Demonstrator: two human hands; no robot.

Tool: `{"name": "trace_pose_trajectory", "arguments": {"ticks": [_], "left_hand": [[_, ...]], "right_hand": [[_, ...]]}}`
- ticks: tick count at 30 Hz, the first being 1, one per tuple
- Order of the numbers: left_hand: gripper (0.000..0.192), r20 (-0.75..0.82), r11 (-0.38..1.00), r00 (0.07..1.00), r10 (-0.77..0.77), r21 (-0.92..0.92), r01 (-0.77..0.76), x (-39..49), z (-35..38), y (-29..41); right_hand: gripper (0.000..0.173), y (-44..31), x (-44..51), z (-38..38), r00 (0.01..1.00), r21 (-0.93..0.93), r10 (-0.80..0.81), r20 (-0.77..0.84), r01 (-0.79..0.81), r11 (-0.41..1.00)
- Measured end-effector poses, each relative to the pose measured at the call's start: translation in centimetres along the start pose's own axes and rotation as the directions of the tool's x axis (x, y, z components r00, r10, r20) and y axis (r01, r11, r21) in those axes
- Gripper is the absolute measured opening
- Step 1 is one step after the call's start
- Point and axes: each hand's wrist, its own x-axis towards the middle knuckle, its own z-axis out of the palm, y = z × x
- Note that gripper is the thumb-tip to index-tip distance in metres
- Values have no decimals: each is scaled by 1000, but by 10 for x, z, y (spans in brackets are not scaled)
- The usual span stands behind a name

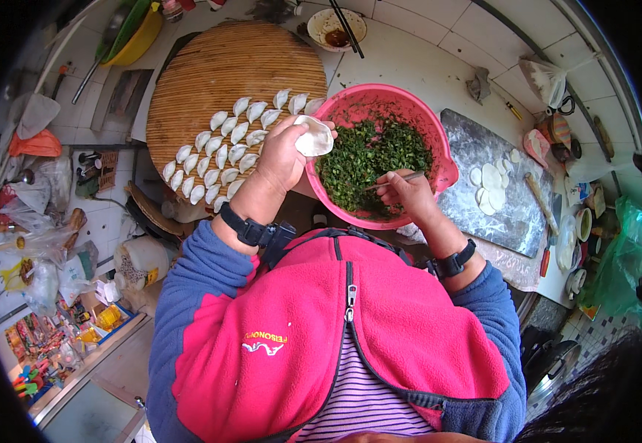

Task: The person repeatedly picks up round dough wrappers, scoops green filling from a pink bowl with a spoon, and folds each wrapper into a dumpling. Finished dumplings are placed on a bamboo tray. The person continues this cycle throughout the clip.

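A round dough wrapper (314,137) lies in my left hand (285,152), held at its edge under the thumb, beside the rim of a pink plastic basin (445,166). Chopped green filling (373,149) covers the basin's bottom. My right hand (409,194) grips a thin metal utensil (393,181) whose tip is in the filling; its end is hidden, so its kind is unclear. Rows of folded dumplings (221,156) rest on a round slatted tray (232,61) to the left. More flat wrappers (492,177) lie, partly overlapping, on a floured dark board (465,138) to the right.
A wooden rolling pin (541,204) lies on the board's right side. Behind the basin stands a bowl (326,25) with dark sauce and black chopsticks (347,26) across it. A yellow basin (141,39) is at the far left. A red-handled tool (545,262) lies by the board's near edge.
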Motion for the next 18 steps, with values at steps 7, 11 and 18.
{"name": "trace_pose_trajectory", "arguments": {"ticks": [7, 11, 18], "left_hand": [[34, -36, 1000, 999, -9, -15, 8, 7, -1, -1], [33, -66, 998, 997, -45, 42, 48, 7, 0, -7], [35, -64, 980, 980, -190, 45, 193, 8, 16, -30]], "right_hand": [[28, 4, 5, -4, 997, 90, 72, 1, -72, 993], [26, -6, -4, -14, 998, 220, 12, -56, 1, 975], [26, -46, -26, -16, 947, 336, -212, -243, 287, 897]]}}
